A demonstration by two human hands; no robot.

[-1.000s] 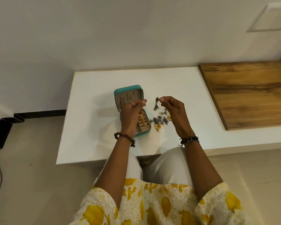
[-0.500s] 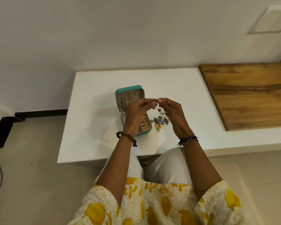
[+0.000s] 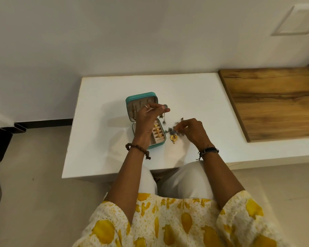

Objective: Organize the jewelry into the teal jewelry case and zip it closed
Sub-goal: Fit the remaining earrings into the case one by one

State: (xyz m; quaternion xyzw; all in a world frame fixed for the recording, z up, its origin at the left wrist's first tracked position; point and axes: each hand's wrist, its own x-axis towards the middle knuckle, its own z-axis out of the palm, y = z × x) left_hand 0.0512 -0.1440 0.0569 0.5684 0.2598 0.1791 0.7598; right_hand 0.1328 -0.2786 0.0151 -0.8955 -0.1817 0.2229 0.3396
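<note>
The teal jewelry case lies open on the white table, lid standing at the back. Several gold rings sit in its beige ring rolls. My left hand hovers over the case and pinches a silver dangling earring that hangs beside the lid. My right hand rests to the right, fingertips down in a small pile of silver jewelry. A gold pendant lies at the pile's near edge. My left wrist hides part of the case's bottom tray.
A brown wooden board lies on the table's right side. The white wall runs just behind the table. Grey floor and a dark skirting strip are at the left. My knees sit against the table's near edge.
The earring passed from my right hand to my left hand. My right hand then dropped right and down onto the jewelry pile; my left hand stays over the case.
</note>
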